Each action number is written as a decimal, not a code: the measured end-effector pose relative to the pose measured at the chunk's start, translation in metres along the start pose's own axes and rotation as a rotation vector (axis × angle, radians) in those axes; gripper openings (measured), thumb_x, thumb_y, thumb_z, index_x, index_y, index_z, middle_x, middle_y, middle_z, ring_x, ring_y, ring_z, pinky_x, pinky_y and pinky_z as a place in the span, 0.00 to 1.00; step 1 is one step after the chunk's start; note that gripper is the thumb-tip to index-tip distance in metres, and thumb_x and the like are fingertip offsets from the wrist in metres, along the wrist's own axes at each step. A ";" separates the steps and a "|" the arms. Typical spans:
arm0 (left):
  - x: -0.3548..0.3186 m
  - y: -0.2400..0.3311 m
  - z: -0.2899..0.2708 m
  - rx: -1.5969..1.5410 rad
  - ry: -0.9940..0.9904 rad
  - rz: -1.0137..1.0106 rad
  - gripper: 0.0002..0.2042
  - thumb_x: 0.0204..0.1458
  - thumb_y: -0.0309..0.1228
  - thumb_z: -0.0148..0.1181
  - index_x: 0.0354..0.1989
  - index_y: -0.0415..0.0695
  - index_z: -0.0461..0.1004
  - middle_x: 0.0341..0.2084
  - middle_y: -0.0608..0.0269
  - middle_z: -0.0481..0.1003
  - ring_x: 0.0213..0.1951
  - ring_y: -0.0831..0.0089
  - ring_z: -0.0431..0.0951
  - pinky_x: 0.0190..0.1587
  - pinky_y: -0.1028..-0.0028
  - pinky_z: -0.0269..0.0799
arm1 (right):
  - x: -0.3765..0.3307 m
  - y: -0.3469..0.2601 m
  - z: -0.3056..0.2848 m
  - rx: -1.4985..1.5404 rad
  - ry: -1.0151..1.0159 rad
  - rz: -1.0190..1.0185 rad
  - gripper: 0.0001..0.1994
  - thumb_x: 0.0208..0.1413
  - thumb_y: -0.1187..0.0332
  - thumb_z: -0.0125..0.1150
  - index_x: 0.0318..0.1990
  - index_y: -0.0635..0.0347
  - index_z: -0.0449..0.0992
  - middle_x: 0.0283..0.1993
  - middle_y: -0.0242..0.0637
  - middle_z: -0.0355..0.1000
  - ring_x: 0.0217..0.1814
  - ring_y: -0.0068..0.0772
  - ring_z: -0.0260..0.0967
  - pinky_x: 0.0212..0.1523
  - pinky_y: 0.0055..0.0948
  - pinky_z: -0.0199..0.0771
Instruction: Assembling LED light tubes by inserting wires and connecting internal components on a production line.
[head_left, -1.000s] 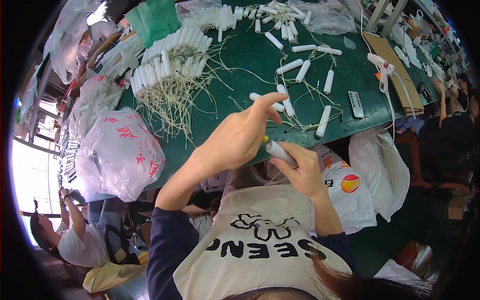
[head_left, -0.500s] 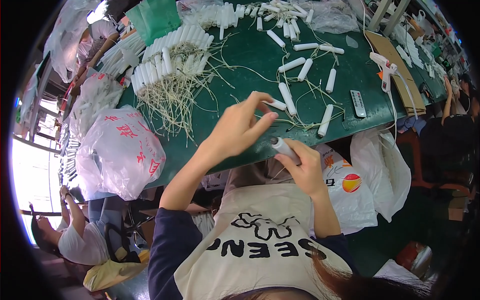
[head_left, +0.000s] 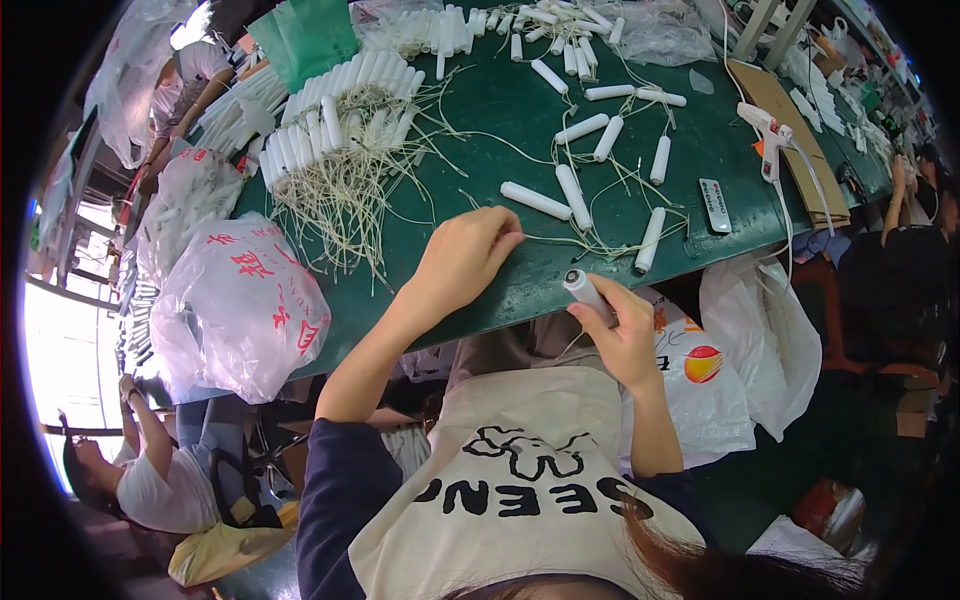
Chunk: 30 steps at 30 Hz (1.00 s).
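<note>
In my right hand (head_left: 625, 328) is a white cylindrical tube (head_left: 585, 290), gripped over the table's front edge. Its upper end faces up and shows a dark round centre; a thin pale wire hangs below the hand. My left hand (head_left: 465, 262) is lowered over the tabletop with its fingers curled together. A cream wire (head_left: 555, 240) meets its fingertips, though whatever sits between them is hidden. Just beyond that hand lies a loose white tube (head_left: 535, 200). Several more wired tubes, among them one at the right (head_left: 650, 240), are scattered on the green table (head_left: 470, 170).
Rows of white tubes (head_left: 335, 120) with tangled wires are stacked at the left, near a stuffed plastic bag (head_left: 245, 310). A small remote control (head_left: 715, 206), a glue gun (head_left: 770, 135) with its cord and a cardboard sheet (head_left: 800, 150) lie right. Other people sit at both sides.
My left hand has come down to the table and its spread fingers have closed, uncovering the tube beyond it. The right hand's tube has shifted slightly right, its top now showing more.
</note>
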<state>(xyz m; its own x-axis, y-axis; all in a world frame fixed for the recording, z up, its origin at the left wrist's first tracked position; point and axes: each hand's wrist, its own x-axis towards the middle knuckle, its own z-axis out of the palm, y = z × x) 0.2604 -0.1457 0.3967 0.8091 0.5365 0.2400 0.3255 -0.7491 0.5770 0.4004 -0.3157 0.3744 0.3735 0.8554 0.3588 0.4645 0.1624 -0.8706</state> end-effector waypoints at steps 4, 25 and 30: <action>0.000 0.034 -0.022 -0.887 -0.345 -0.428 0.07 0.54 0.30 0.56 0.32 0.39 0.70 0.24 0.66 0.73 0.26 0.81 0.73 0.30 0.82 0.67 | 0.000 0.001 0.000 0.027 0.004 -0.067 0.14 0.47 0.72 0.65 0.41 0.67 0.73 0.29 0.40 0.70 0.25 0.32 0.66 0.27 0.24 0.65; -0.009 0.022 0.006 -1.271 -0.665 -0.349 0.11 0.55 0.27 0.49 0.42 0.34 0.72 0.22 0.53 0.75 0.24 0.72 0.76 0.29 0.75 0.74 | 0.015 -0.002 -0.028 -0.029 -0.059 -0.179 0.12 0.42 0.74 0.65 0.37 0.65 0.74 0.34 0.38 0.73 0.33 0.30 0.69 0.34 0.24 0.68; -0.018 0.016 -0.003 -1.228 -0.659 -0.327 0.12 0.56 0.29 0.51 0.43 0.35 0.73 0.23 0.57 0.77 0.24 0.78 0.77 0.30 0.81 0.73 | 0.063 0.036 -0.086 -0.519 0.580 0.072 0.16 0.52 0.58 0.60 0.40 0.63 0.75 0.40 0.41 0.72 0.44 0.36 0.68 0.45 0.31 0.67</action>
<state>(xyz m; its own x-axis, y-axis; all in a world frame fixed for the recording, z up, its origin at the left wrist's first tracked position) 0.2495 -0.1664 0.4045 0.9678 0.0868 -0.2365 0.1911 0.3585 0.9138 0.5091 -0.2982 0.3948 0.7105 0.4384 0.5504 0.6858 -0.2565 -0.6811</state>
